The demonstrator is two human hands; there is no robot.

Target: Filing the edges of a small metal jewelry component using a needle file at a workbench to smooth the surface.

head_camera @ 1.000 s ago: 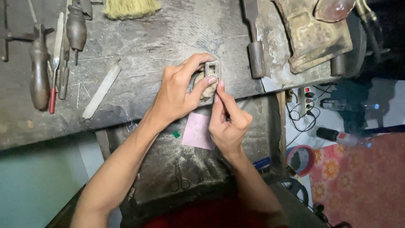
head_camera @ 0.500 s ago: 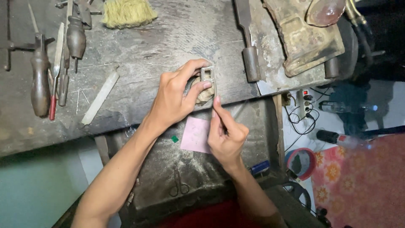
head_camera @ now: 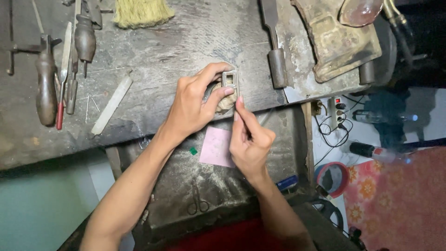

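Head view: the left hand (head_camera: 193,104) reaches in from the lower left and pinches a small rectangular metal frame (head_camera: 229,79) between thumb and fingers, holding it against a rounded wooden peg (head_camera: 226,100) at the front edge of the workbench (head_camera: 176,42), about midway along that edge. The frame is grey with an open centre. The right hand (head_camera: 249,142) comes up from below, its fingers pressed together around a thin tool whose tip meets the lower side of the frame; the tool itself is too slim and too hidden by the fingers to make out.

Below the front edge sits a lower tray (head_camera: 274,135). On it lie a pink paper square (head_camera: 217,147) just beside the right hand, a small green bit (head_camera: 193,150) left of the paper, and small scissors (head_camera: 197,201) nearer the tray's near edge.

Toward the left end of the workbench lie a wooden-handled tool (head_camera: 46,93), a second wooden-handled tool (head_camera: 85,38) and a red-tipped file (head_camera: 62,83), side by side. A pale flat stick (head_camera: 111,105) lies slanted near the front edge, left of the left hand. A straw-coloured brush (head_camera: 141,11) sits at the far edge. At the right end rests a rusty metal block (head_camera: 337,39).
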